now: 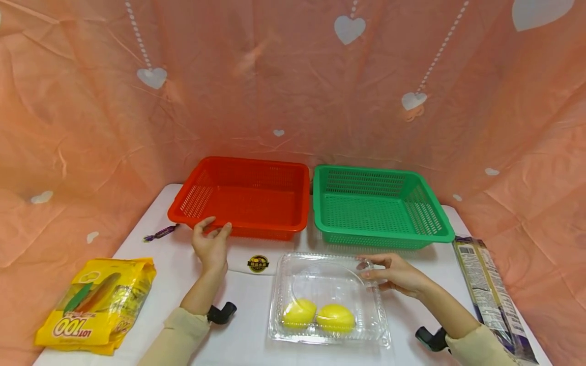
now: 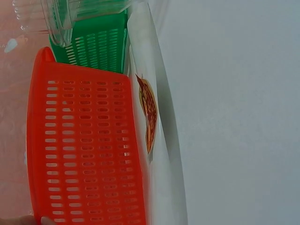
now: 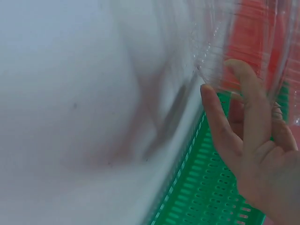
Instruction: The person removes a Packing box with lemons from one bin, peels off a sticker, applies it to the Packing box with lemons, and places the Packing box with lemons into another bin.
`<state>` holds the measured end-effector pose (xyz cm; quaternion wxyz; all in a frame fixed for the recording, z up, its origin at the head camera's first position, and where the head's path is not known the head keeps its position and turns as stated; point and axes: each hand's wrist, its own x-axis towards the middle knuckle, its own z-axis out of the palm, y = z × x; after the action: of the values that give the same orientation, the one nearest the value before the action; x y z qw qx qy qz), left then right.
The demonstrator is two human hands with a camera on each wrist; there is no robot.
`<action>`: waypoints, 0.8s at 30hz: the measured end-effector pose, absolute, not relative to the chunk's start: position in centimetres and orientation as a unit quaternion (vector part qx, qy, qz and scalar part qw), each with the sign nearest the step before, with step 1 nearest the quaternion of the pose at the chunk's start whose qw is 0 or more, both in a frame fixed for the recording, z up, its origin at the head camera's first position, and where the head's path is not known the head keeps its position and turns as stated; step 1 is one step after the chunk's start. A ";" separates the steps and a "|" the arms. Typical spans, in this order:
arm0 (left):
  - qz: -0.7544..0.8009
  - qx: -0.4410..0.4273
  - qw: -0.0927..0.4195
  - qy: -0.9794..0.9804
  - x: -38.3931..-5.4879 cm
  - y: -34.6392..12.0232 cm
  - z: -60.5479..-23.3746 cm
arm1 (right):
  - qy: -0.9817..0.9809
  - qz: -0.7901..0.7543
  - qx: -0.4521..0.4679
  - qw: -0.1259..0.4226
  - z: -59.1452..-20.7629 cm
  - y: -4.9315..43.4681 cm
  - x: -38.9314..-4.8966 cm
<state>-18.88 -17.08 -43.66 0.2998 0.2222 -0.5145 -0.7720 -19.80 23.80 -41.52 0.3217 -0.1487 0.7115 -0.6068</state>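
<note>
My right hand (image 1: 400, 274) grips the right edge of a clear plastic clamshell box (image 1: 327, 284). Through its plastic show two yellow, lemon-like objects, one on the left (image 1: 299, 313) and one on the right (image 1: 336, 318). In the right wrist view, thumb and fingers meet the box's ribbed edge, and the box is tilted above the white surface. By the front left of a red basket (image 1: 270, 230) is my left hand (image 1: 212, 246), its fingers loosely bent at the rim. The left wrist view shows only its fingertips (image 2: 47, 220), against the basket.
A green basket (image 1: 384, 236) stands right of the red one. In front lies a white item with a round label (image 1: 258, 264). A yellow bag (image 1: 96, 305) and a purple-wrapped candy (image 1: 165, 232) are at left, a long flat packet (image 1: 487, 290) at right. A curtain hangs behind.
</note>
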 end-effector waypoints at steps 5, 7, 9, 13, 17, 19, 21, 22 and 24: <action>-0.769 0.226 0.301 -0.518 -18.9 -17.0 -43.5 | 0.724 -0.595 -0.143 0.317 -41.3 23.6 -19.7; -0.769 0.226 0.301 -0.517 -18.9 -17.0 -43.5 | 0.728 -0.593 -0.141 0.315 -41.3 23.6 -19.7; -0.770 0.224 0.302 -0.516 -18.8 -17.1 -43.5 | 0.729 -0.592 -0.139 0.313 -41.3 23.5 -19.7; -0.775 0.214 0.302 -0.512 -18.8 -17.2 -43.7 | 0.730 -0.592 -0.136 0.313 -41.3 23.5 -19.6; -0.779 0.199 0.292 -0.519 -18.6 -17.5 -43.8 | 0.730 -0.589 -0.140 0.316 -41.3 23.6 -19.5; -0.779 0.189 0.286 -0.525 -18.5 -17.8 -43.8 | 0.730 -0.589 -0.142 0.316 -41.3 23.6 -19.5; -0.781 0.180 0.280 -0.528 -18.2 -18.1 -43.8 | 0.728 -0.591 -0.144 0.316 -41.3 23.6 -19.5; -0.783 0.177 0.280 -0.527 -18.1 -18.3 -43.7 | 0.728 -0.592 -0.143 0.316 -41.4 23.6 -19.5; -0.786 0.177 0.279 -0.522 -17.7 -18.7 -43.6 | 0.727 -0.593 -0.142 0.314 -41.5 23.7 -19.5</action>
<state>-17.74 -18.75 -43.59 0.2790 0.1774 -0.5223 -0.7861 -19.46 23.69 -41.46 0.3144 -0.1416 0.7273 -0.5934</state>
